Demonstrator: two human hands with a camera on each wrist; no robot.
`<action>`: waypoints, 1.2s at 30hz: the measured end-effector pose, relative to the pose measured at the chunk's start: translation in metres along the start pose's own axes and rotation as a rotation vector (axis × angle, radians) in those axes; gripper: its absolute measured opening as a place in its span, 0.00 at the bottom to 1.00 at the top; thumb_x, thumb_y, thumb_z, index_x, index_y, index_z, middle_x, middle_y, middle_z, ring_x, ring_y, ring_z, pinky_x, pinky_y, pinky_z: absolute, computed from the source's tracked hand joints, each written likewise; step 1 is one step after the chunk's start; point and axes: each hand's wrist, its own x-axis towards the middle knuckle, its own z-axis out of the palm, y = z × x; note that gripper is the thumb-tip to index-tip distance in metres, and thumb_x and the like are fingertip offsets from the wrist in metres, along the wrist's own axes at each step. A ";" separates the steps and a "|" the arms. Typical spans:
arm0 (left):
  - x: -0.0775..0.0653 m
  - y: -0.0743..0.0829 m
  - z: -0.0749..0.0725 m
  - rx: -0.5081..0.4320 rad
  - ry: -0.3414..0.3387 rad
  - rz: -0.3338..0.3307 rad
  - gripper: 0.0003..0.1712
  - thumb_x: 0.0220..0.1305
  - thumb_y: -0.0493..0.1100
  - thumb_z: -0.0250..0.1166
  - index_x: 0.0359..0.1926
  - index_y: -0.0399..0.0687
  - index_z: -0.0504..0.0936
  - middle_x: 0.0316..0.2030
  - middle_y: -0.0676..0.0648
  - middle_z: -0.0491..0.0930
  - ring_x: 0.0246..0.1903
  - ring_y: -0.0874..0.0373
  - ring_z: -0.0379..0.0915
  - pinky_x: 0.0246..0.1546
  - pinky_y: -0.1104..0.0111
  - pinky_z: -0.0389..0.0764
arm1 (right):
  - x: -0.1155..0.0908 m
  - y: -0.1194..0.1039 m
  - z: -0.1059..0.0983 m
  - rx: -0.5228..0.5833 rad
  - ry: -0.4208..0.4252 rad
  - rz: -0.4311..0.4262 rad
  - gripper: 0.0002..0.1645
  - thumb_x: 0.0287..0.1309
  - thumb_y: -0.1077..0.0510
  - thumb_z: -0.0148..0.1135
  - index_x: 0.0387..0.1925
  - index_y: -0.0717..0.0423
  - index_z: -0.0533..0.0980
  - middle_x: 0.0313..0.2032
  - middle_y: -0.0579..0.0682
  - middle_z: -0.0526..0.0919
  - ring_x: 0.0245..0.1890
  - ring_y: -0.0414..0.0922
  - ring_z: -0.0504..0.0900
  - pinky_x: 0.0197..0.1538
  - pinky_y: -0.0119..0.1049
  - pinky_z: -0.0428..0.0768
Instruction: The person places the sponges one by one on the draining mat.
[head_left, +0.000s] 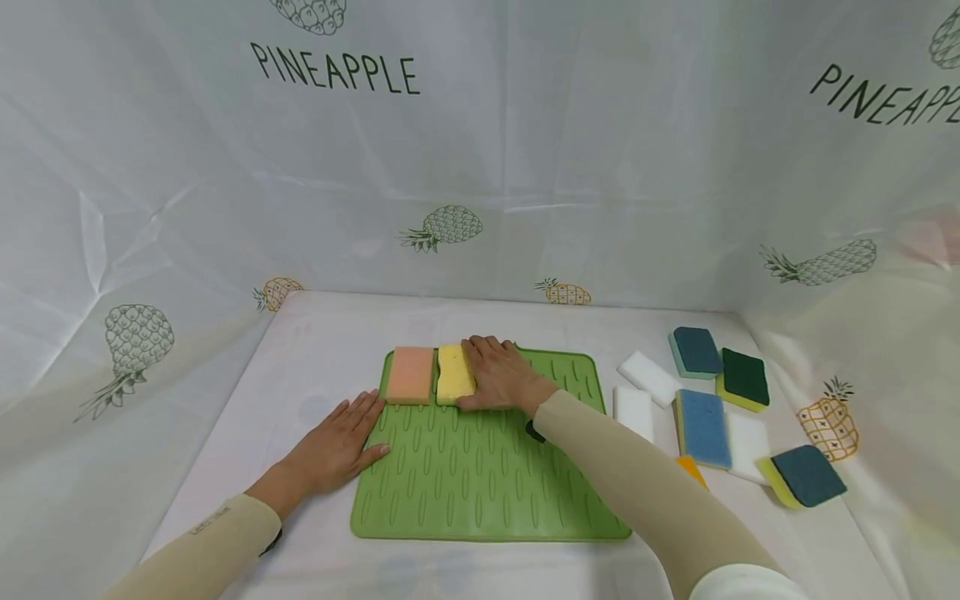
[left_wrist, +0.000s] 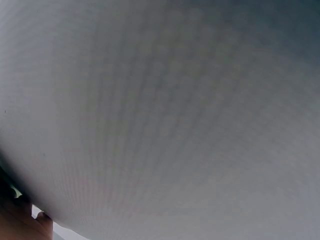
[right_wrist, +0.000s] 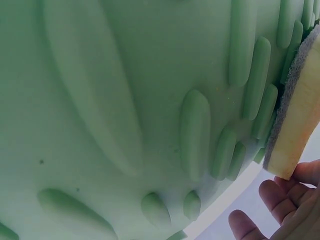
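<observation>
A green ridged mat (head_left: 450, 483) lies on the white-covered table. On its far left part sits a pink-orange sponge (head_left: 410, 375), with a yellow sponge (head_left: 454, 375) just right of it. My right hand (head_left: 501, 375) grips the yellow sponge, thumb at the near edge and fingers toward the far edge. In the right wrist view, the yellow sponge (right_wrist: 295, 115) shows a grey scouring layer on the mat side, fingertips at its end. My left hand (head_left: 337, 446) rests flat over the mat's left edge, fingertips close to the pink-orange sponge.
Right of the mat lie white sponges (head_left: 648, 379), a blue-topped sponge (head_left: 703, 427), dark green-topped sponges (head_left: 744, 377) and a dark-topped yellow one (head_left: 806, 475). An orange piece (head_left: 692, 471) shows partly behind my right arm. A pineapple-print sheet (head_left: 465, 150) rises behind the table.
</observation>
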 end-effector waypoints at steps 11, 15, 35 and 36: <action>0.000 -0.003 0.007 0.014 -0.011 -0.006 0.49 0.80 0.66 0.51 0.82 0.34 0.54 0.82 0.35 0.54 0.82 0.39 0.49 0.81 0.43 0.57 | -0.002 0.001 -0.002 0.003 0.013 0.005 0.68 0.59 0.16 0.55 0.83 0.57 0.53 0.78 0.59 0.63 0.75 0.56 0.67 0.71 0.57 0.73; 0.000 -0.003 0.006 0.019 -0.011 -0.003 0.49 0.80 0.67 0.51 0.82 0.34 0.54 0.82 0.35 0.54 0.82 0.39 0.49 0.81 0.43 0.57 | -0.007 0.005 -0.009 0.009 0.049 -0.008 0.67 0.61 0.17 0.55 0.83 0.57 0.54 0.78 0.59 0.63 0.75 0.56 0.67 0.71 0.57 0.73; 0.000 0.000 0.002 0.028 -0.008 -0.001 0.48 0.80 0.66 0.52 0.82 0.33 0.56 0.82 0.35 0.53 0.82 0.39 0.50 0.80 0.43 0.58 | -0.067 0.087 -0.022 -0.120 0.542 -0.092 0.35 0.69 0.42 0.68 0.64 0.63 0.75 0.59 0.59 0.81 0.60 0.57 0.79 0.58 0.54 0.81; 0.000 0.000 0.002 0.028 -0.010 -0.002 0.48 0.80 0.66 0.52 0.82 0.33 0.55 0.82 0.35 0.53 0.82 0.39 0.49 0.80 0.43 0.58 | -0.072 0.095 -0.022 -0.124 0.560 -0.094 0.34 0.69 0.43 0.69 0.63 0.64 0.76 0.59 0.60 0.81 0.59 0.58 0.79 0.57 0.54 0.81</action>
